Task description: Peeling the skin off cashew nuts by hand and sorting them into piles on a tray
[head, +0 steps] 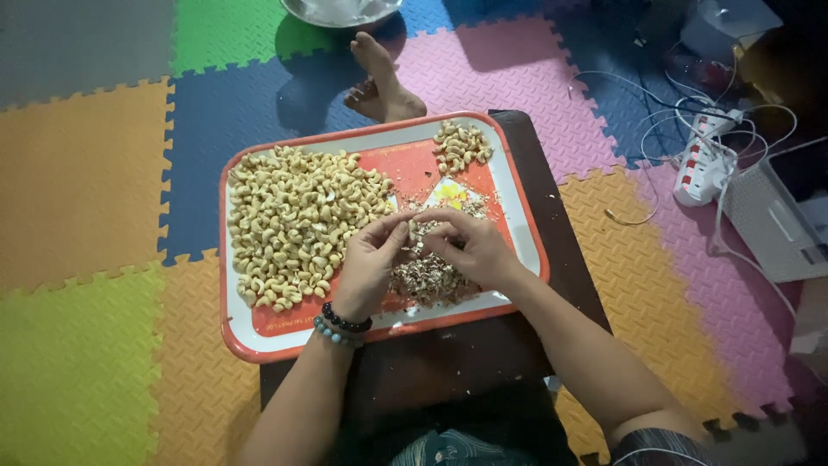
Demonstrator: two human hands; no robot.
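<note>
Presently, left hand (369, 259) and right hand (470, 246) meet at frame centre, fingertips pinching one cashew (411, 226) above the husk pile (427, 278) on the red-rimmed tray (259, 341); the unpeeled cashew heap (297, 224) lies left.

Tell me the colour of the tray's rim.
Orange-red rim on the tray, with a white band inside it; the head view shows it best.
</note>
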